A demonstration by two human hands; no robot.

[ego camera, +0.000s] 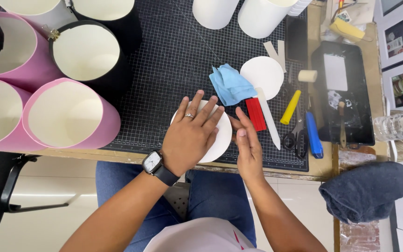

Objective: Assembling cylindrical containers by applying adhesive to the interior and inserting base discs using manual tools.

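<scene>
from my seat i see the left hand (193, 135) lying flat, fingers spread wide, pressed palm-down on a white round card disc (222, 140) that sits at the near edge of the black gridded cutting mat (173, 60). it grips nothing; it only bears down on the disc. a ring shows on one finger and a dark square wristwatch (154, 163) sits on that wrist.

the right hand (248, 140) stands on edge just beside the disc's right rim, fingers straight and together, touching the rim; it is open and holds nothing.

just beyond the hands lies a crumpled light blue cloth (229, 84), overlapping a second white round disc (264, 74). beside the right fingertips sit a red rectangular block (256, 114) and a long white flat folding tool (267, 116), then a yellow tube-shaped marker (290, 107), black-handled scissors (297, 133) and a blue utility knife (313, 135).

to the left stand open pink paper cylinders (71, 116) and a black cylinder with a cream lining (87, 53). a black tray (341, 93) rests on the right of the table.
</scene>
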